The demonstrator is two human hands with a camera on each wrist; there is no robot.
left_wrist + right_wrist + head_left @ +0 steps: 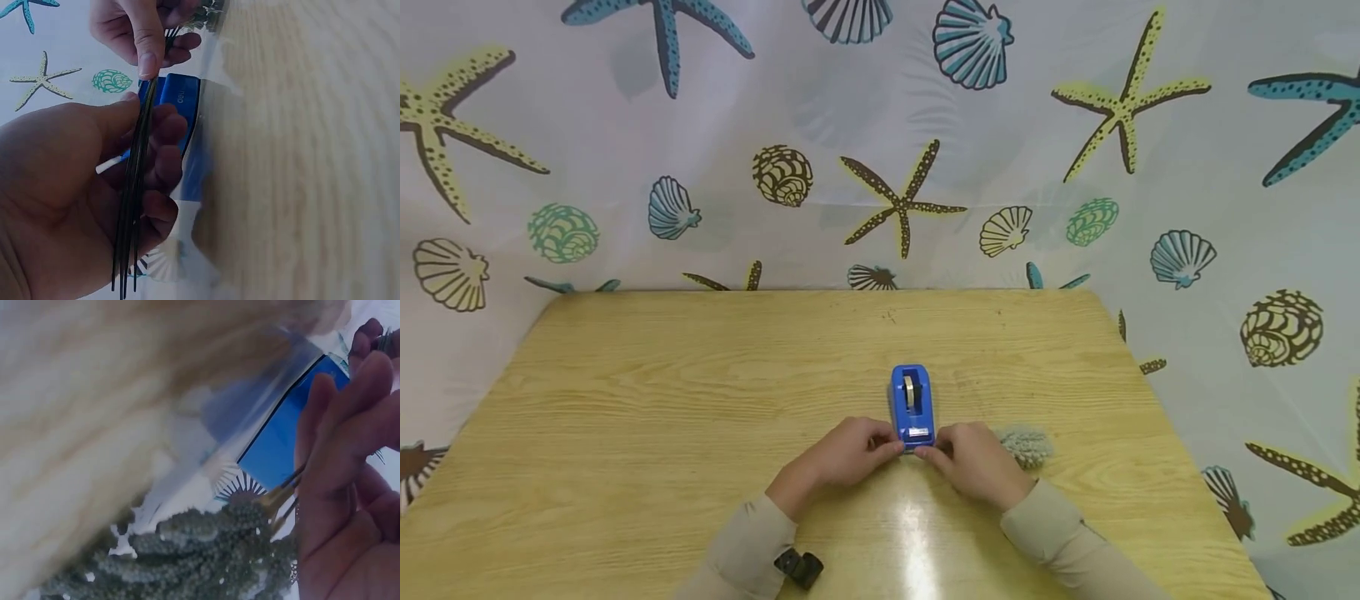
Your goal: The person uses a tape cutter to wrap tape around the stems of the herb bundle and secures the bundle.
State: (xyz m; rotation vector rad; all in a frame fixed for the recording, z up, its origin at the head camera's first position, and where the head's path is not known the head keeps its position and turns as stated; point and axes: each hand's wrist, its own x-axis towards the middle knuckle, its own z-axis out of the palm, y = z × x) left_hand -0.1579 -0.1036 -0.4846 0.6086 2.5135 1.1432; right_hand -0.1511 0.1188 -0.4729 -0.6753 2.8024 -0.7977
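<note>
A bunch of sprigs with knobbly grey-green heads [1026, 447] lies crosswise in both hands. Its thin dark stems [132, 200] run along the fingers of my left hand [850, 450], whose thumb pinches them. My right hand [981, 462] grips the stems closer to the heads, its thumb on them in the left wrist view. Directly beyond the hands stands a blue tape dispenser [912, 417] with a roll of tape [909, 392] in it. The fingertips of both hands meet close by its near end. In the right wrist view the heads fill the lower part, beside the palm.
The wooden tabletop [700, 375] spreads out around the hands. Behind it and at both sides hangs a white cloth [737, 100] printed with starfish and shells. A small black clip-like object [799, 568] sits by the left sleeve.
</note>
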